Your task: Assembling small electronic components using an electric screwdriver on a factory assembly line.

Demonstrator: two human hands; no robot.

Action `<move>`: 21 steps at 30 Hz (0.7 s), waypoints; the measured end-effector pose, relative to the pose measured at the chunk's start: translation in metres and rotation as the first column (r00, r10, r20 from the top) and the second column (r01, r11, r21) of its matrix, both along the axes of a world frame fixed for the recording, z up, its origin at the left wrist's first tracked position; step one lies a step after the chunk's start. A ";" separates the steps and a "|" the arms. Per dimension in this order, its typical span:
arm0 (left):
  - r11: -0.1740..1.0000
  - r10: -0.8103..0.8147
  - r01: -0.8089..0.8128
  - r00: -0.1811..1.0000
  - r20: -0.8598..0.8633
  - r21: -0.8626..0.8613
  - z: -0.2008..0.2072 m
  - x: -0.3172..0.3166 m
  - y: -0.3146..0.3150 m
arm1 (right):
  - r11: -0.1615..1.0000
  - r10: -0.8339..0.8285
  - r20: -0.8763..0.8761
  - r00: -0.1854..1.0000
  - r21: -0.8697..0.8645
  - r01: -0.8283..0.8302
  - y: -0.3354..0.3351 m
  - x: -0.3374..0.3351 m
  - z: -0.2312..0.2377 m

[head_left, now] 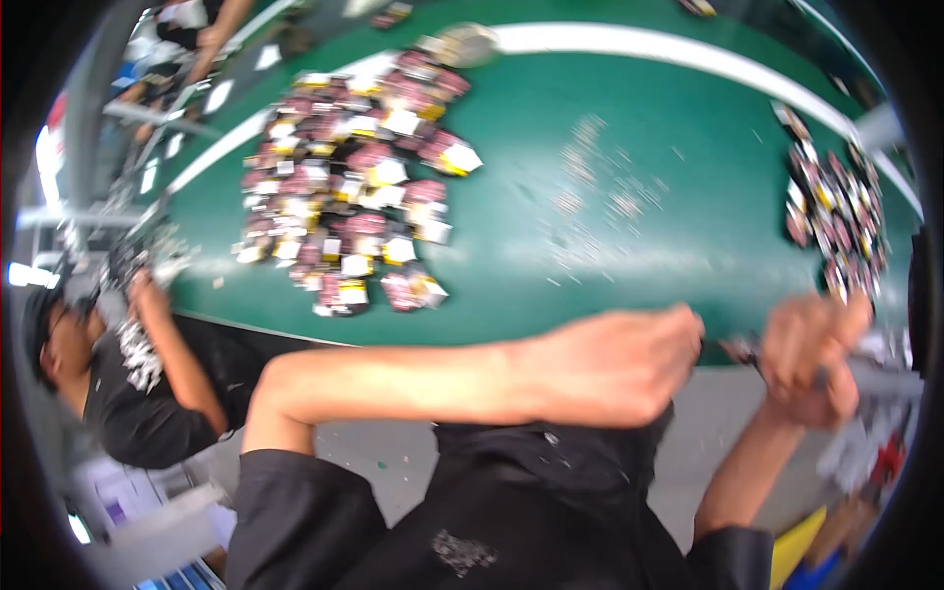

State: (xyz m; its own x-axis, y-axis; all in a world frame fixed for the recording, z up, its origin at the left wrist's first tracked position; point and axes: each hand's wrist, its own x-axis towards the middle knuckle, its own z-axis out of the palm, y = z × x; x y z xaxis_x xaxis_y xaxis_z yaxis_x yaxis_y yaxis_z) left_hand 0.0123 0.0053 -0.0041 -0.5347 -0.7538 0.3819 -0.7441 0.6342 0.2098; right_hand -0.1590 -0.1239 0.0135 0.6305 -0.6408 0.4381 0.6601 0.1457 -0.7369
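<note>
My left hand [629, 366] is closed at the near edge of the green table, its forearm reaching across in front of my body. What its fingers hold, if anything, is hidden. To its right, my right hand [811, 359] is raised with curled fingers, smeared by motion. A small dark bit shows at that hand, too blurred to name. Between the hands, by the table edge, lies a small blurred pinkish and dark piece [739, 350]. Beyond my right hand is a heap of small pink, black and yellow packets with white tags [836, 202].
A larger pile of similar tagged packets [349, 187] covers the left of the green table [511, 265]. Small pale scraps [595, 187] are scattered mid-table. A round container [467, 45] stands behind the pile. Another person [147, 383] in dark clothes works at the left end.
</note>
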 end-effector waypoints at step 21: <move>0.745 0.667 -0.667 0.745 -0.011 0.034 0.032 0.095 0.008 | 0.747 -0.288 0.220 0.932 0.661 0.075 -0.002 -0.010 -0.029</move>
